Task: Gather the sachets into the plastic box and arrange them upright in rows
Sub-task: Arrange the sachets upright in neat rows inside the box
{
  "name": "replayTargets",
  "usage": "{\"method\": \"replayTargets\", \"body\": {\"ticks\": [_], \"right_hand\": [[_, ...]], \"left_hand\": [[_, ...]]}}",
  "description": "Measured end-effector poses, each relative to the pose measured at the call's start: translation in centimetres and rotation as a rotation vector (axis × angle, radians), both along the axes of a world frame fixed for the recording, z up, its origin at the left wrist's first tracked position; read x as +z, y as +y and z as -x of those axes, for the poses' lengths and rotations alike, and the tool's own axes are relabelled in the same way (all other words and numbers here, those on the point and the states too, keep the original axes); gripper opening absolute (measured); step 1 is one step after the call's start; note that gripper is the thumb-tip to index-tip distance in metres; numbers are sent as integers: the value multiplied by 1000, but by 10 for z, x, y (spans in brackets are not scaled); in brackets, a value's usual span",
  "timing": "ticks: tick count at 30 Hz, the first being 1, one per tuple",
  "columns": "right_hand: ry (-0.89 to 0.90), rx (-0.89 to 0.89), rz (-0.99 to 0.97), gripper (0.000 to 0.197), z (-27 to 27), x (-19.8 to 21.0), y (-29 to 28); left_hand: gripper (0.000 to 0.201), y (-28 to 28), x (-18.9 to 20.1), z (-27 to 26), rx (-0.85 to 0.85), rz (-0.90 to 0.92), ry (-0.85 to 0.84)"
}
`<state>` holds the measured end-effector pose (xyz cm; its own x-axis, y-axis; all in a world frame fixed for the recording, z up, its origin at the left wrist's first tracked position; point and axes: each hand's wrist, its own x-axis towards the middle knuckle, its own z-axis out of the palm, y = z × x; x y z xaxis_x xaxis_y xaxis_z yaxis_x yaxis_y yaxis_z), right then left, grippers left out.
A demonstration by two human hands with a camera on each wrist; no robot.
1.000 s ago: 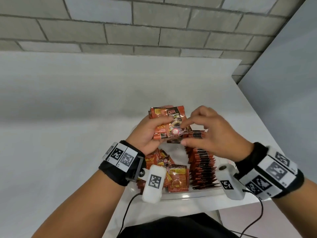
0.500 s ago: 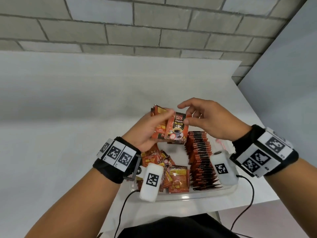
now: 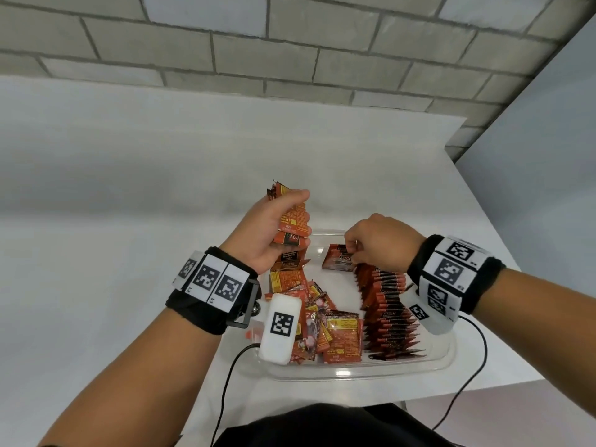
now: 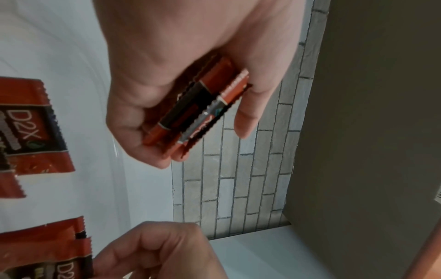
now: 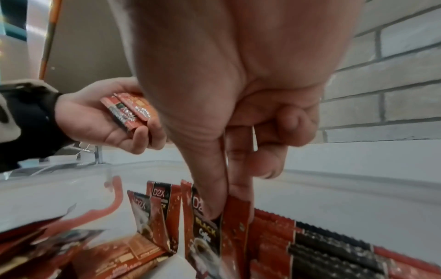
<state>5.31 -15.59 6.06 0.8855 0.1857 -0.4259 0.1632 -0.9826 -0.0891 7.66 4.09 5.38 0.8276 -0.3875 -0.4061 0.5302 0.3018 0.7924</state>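
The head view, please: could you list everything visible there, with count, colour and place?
plastic box: one, clear, on the table's near edge
upright row: many sachets, red-black, box's right side
loose pile: several sachets, red-orange, box's left side
table: one, white
brick wall: grey, behind
left hand: grips a small stack of sachets above the box
right hand: pinches one sachet at the row's far end

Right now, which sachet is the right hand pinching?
The sachet at the far end of the upright row, front face showing, pinched by the right hand. The left hand grips a separate stack above the plastic box.
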Motion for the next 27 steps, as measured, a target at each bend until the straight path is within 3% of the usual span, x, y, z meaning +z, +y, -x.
{"method": "replayTargets", "body": {"ticks": [10, 19, 27], "right_hand": [[-16, 51, 146, 12, 4, -8, 5], [-120, 199, 411, 9, 2, -7, 16], [-134, 138, 447, 27, 1, -4, 12]], "left_hand": [[20, 0, 0, -2, -5, -16, -15], [18, -3, -2, -1, -15, -21, -13], [21, -3, -3, -2, -10, 29, 8]]}}
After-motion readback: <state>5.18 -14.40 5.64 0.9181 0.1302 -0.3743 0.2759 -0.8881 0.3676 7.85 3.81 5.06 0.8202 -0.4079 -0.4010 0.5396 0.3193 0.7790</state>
